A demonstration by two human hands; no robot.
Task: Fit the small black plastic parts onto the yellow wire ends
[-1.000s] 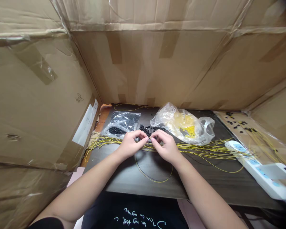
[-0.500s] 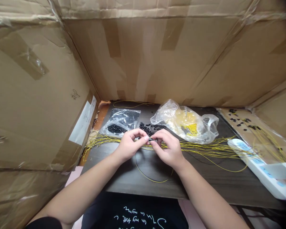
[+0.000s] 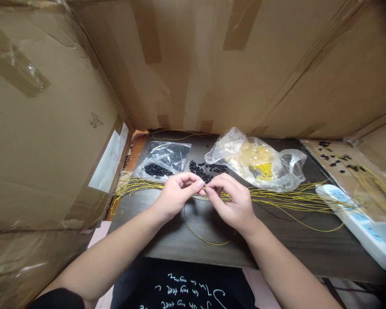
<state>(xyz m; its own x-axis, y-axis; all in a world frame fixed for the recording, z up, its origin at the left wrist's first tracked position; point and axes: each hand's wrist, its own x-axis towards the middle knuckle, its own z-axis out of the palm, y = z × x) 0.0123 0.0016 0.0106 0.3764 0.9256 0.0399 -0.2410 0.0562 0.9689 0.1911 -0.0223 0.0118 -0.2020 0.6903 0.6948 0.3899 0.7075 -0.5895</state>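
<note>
My left hand (image 3: 176,195) is closed in a pinch, thumb against forefinger, on a thin yellow wire (image 3: 209,242) whose loop hangs below both hands. Close by its fingertips, my right hand (image 3: 233,201) pinches at the same spot, where a short bit of the wire shows. Any small part between the fingers is too hidden to make out. Just beyond my fingertips lies a pile of small black parts (image 3: 199,171). A long bundle of yellow wires (image 3: 276,199) runs across the table behind and under my hands.
A clear bag of black pieces (image 3: 169,156) lies at the back left, and a crumpled plastic bag with yellow pieces (image 3: 260,167) at the back right. A white power strip (image 3: 357,223) is on the right, beside cardboard (image 3: 334,156) holding wires. Cardboard walls (image 3: 193,77) enclose the dark table (image 3: 167,244).
The view has tilted slightly down. A dark bit that showed between my fingertips is now hidden, and my right fingers have shifted slightly; both hands keep pinching.
</note>
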